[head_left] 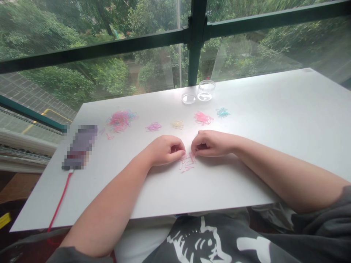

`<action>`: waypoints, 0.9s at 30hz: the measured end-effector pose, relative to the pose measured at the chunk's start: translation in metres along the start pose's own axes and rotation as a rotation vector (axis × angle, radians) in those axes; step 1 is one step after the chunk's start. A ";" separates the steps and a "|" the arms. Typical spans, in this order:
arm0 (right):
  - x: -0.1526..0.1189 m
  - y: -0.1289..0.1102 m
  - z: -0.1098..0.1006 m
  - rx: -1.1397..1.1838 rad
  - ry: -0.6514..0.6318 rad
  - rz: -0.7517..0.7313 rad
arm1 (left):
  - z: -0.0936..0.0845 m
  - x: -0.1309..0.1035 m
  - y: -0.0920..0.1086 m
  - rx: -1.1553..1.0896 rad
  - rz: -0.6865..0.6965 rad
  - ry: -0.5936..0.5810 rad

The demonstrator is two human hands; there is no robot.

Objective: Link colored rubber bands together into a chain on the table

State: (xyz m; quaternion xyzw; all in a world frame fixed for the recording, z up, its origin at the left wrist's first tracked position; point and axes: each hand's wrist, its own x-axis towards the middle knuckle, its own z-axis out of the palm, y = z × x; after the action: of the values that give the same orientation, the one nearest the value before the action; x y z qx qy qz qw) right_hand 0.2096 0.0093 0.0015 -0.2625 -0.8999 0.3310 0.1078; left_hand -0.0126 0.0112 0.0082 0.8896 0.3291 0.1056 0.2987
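Note:
Several small pale pink bands (187,163) lie loosely on the white table between my hands. My left hand (170,149) rests at their upper left, thumb and fingers pinched at the edge of the bands. On the other side, my right hand (206,143) is curled with its fingertips down on the bands' upper right. What either pinch holds is too small to make out. Beyond the hands is a row of small piles: purple (153,126), pale yellow (177,124), bright pink (203,118) and teal (223,112). A larger mixed pile (120,120) lies to the left.
A clear round jar (206,91) and its clear lid (188,98) stand near the table's back edge. A blurred-out phone-like object (82,146) with a red cable (60,199) lies at the left. The white table (274,106) meets a green-framed window.

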 end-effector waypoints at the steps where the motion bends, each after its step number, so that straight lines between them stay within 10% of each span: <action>1: 0.000 0.000 -0.002 0.010 -0.005 0.009 | 0.000 0.000 0.000 -0.002 0.003 0.001; 27: 0.003 -0.006 0.005 0.319 0.134 0.129 | 0.013 0.006 0.003 -0.031 0.048 0.121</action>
State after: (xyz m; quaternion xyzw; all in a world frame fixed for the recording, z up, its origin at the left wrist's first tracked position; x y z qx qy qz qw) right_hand 0.2027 0.0045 0.0020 -0.3207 -0.8081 0.4576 0.1865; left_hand -0.0014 0.0065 -0.0006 0.8845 0.3234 0.1712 0.2895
